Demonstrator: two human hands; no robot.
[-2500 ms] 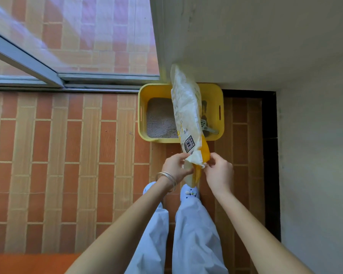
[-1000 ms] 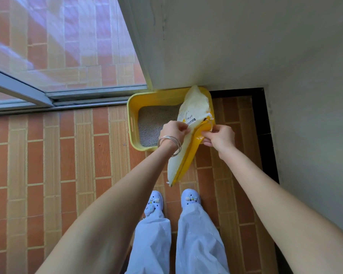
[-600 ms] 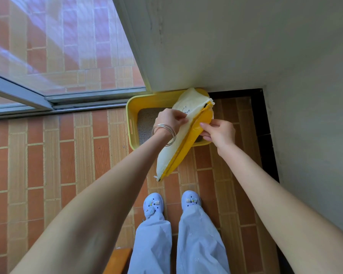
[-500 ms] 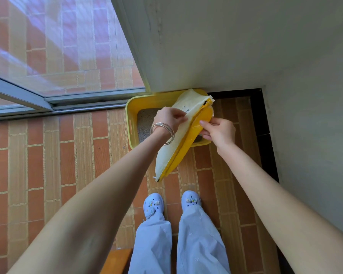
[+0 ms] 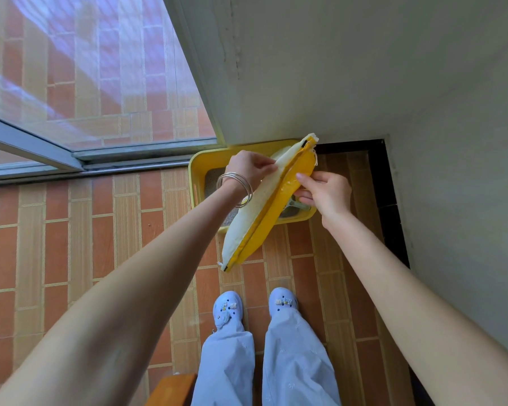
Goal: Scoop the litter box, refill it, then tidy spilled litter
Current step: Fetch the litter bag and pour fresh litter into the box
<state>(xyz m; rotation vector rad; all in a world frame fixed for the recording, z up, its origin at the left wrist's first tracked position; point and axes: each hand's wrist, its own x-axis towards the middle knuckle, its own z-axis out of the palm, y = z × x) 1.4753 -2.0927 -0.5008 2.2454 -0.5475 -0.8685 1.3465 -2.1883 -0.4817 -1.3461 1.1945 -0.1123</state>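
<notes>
A yellow litter box [image 5: 198, 183] with grey litter [image 5: 211, 183] sits on the floor in the corner by the wall. Above it I hold a flat white-and-yellow litter bag [image 5: 264, 212], tilted, its far end over the box. My left hand [image 5: 251, 168], with bangles on the wrist, pinches the bag's white side near the top. My right hand [image 5: 324, 190] grips the yellow side opposite. A pale scoop [image 5: 298, 206] peeks out inside the box under the bag. Most of the box is hidden by the bag and hands.
The floor is orange and tan brick tile [image 5: 100, 244]. A sliding glass door track [image 5: 115, 161] runs at the left, grey walls [image 5: 423, 142] at the back and right. My feet in light blue clogs [image 5: 228, 310] stand below the box. A wooden edge [image 5: 170, 388] shows at the bottom.
The bag went from hanging upright with its top raised to lying tilted and flat over the box. Both hands moved forward with it and shifted along its top edge.
</notes>
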